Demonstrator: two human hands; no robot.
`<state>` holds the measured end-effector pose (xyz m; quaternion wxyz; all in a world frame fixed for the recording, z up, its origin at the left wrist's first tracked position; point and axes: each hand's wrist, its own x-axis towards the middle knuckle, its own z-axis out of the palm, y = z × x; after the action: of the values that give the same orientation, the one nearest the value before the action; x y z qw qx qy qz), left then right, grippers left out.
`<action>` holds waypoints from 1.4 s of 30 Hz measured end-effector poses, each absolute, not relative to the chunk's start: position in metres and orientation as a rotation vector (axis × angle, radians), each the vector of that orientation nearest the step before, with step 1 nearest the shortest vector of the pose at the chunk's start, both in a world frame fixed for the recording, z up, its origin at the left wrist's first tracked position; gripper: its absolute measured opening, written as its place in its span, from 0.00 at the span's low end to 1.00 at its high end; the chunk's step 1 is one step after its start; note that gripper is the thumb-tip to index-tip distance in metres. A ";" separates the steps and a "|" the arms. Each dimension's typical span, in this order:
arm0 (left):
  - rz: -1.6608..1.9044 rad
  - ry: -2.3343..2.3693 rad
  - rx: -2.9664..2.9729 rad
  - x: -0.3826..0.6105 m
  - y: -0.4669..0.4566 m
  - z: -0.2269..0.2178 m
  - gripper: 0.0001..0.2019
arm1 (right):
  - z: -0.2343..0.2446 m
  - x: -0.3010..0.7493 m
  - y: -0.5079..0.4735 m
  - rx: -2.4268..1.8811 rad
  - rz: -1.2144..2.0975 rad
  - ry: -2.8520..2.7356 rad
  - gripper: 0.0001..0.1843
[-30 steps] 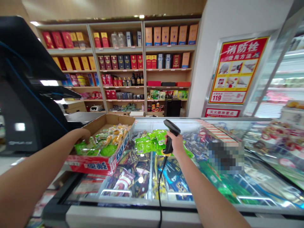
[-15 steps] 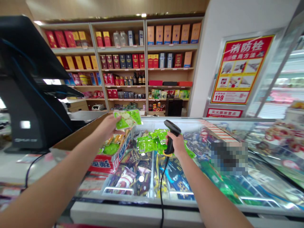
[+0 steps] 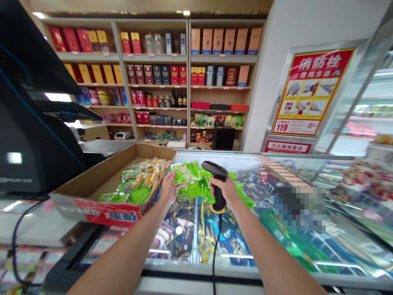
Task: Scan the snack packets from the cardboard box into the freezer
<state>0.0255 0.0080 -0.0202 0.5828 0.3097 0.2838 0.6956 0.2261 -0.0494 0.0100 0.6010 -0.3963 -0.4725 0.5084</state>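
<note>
My left hand [image 3: 169, 187] is closed on a green snack packet [image 3: 186, 172], holding it up just left of the scanner's head. My right hand [image 3: 226, 191] grips the handle of a black barcode scanner [image 3: 215, 177], whose cable hangs down toward me. Both hands are over the glass lid of a chest freezer [image 3: 276, 241]. A pile of green packets [image 3: 196, 190] lies on the glass under the hands. To the left an open cardboard box [image 3: 101, 180] holds several green and yellow snack packets.
A black till screen [image 3: 27, 135] stands at the left on the counter. Wooden shelves [image 3: 187, 82] of boxed goods and bottles fill the back wall. A red fire-hydrant notice [image 3: 307, 92] hangs at the right, beside a glass-fronted cooler.
My left hand took a green packet from the box, lifted it, then brought it down and right to the scanner. The scanner moved slightly left toward it.
</note>
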 end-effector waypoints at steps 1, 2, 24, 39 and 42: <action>1.572 0.628 0.675 0.024 0.007 -0.022 0.06 | 0.010 0.225 -0.051 -0.898 1.205 -1.102 0.13; 1.507 0.576 0.621 0.023 0.006 -0.023 0.06 | 0.010 0.225 -0.052 -0.873 1.230 -1.101 0.13; 1.053 0.302 0.489 0.030 -0.018 -0.025 0.10 | 0.009 0.205 -0.073 -0.799 1.465 -1.362 0.12; 1.024 0.296 0.510 0.030 -0.015 -0.028 0.08 | 0.007 0.205 -0.073 -0.836 1.427 -1.382 0.11; 1.015 0.279 0.522 0.029 -0.016 -0.027 0.09 | 0.003 0.204 -0.072 -0.841 1.393 -1.386 0.12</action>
<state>0.0293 -0.0156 -0.0270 0.8324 0.2462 0.1314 0.4788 0.2041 -0.0720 0.0031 0.4811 -0.3450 -0.5686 0.5711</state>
